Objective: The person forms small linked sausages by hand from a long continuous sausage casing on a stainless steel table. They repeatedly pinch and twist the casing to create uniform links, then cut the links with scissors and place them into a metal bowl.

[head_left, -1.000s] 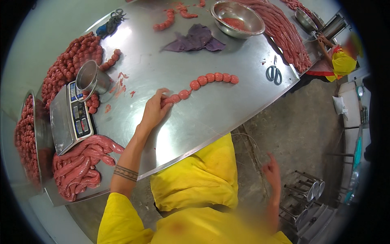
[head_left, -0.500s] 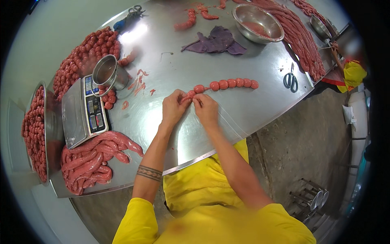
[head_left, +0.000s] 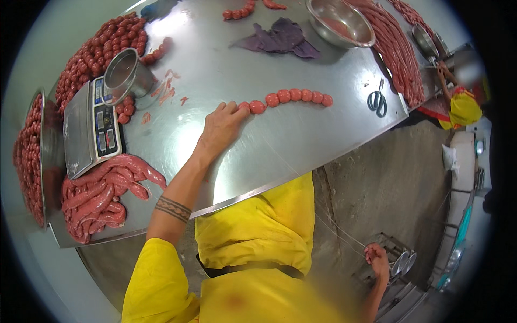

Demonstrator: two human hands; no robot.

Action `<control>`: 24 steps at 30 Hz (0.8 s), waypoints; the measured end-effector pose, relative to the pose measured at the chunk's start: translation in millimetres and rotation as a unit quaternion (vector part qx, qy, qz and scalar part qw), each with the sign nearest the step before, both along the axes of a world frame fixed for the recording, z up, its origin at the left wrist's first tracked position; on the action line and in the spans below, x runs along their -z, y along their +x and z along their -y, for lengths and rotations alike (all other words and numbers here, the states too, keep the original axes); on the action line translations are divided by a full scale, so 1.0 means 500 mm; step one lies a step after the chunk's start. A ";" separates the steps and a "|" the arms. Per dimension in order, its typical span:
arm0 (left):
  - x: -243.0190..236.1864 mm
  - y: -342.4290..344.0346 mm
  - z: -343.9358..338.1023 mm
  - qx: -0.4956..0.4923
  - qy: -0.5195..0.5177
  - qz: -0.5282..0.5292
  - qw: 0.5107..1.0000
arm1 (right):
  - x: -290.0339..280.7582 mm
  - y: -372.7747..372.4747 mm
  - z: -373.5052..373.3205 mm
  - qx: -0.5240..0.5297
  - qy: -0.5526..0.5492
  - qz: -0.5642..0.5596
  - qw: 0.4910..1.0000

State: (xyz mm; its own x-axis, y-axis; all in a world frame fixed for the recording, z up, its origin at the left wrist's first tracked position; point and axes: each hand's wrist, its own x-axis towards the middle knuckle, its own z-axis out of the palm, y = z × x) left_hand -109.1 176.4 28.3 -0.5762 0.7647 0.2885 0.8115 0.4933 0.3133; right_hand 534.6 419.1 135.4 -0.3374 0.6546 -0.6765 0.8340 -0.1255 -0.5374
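A chain of short, round pink sausage links (head_left: 295,95) lies on the steel table, running off to the right from my left hand (head_left: 222,125). That hand is closed around the chain's left end, its fingers covering the last link. Out past the table's front edge, over the floor, my right hand (head_left: 377,259) is closed in a pinch on a thin white string (head_left: 347,237). Two strands stretch from it back toward the table and grow too faint to follow near the links. Scissors (head_left: 377,101) with dark handles lie right of the chain.
On the left stand a digital scale (head_left: 102,126), a metal bucket (head_left: 125,75), piled links (head_left: 102,46) and coiled unlinked sausage (head_left: 102,196). Farther back are a purple cloth (head_left: 283,39), a steel bowl (head_left: 344,24) and long sausages (head_left: 390,51). Another person (head_left: 464,107) works far right.
My right hand has left the links and swung far right and toward me, drawing the string out. My left hand has stayed at the chain's end. The whole view has shifted slightly.
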 end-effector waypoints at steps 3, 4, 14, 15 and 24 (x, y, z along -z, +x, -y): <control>-0.005 0.001 0.007 0.062 0.002 -0.017 0.998 | -0.028 -0.019 0.050 -0.074 0.013 -0.061 0.995; -0.006 -0.001 0.009 0.073 0.001 -0.019 0.997 | -0.030 -0.023 0.060 -0.056 -0.023 -0.121 0.991; 0.002 -0.018 0.022 0.082 0.009 -0.027 0.996 | 0.225 0.260 0.106 0.315 -0.355 -0.272 0.837; -0.001 -0.023 0.024 0.068 0.009 -0.029 0.997 | 0.242 0.288 0.105 0.328 -0.387 -0.281 0.815; -0.021 -0.020 0.082 0.093 0.008 0.066 0.993 | 0.245 -0.125 -0.379 0.374 0.018 -0.608 0.700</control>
State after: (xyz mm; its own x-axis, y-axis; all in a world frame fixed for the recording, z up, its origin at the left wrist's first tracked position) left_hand -119.1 135.4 38.7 -0.4594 0.8570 0.2337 0.8395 0.3329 0.4294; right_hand 472.1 608.4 12.9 -0.2044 0.9649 -0.1652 -0.5345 -0.2514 -0.8069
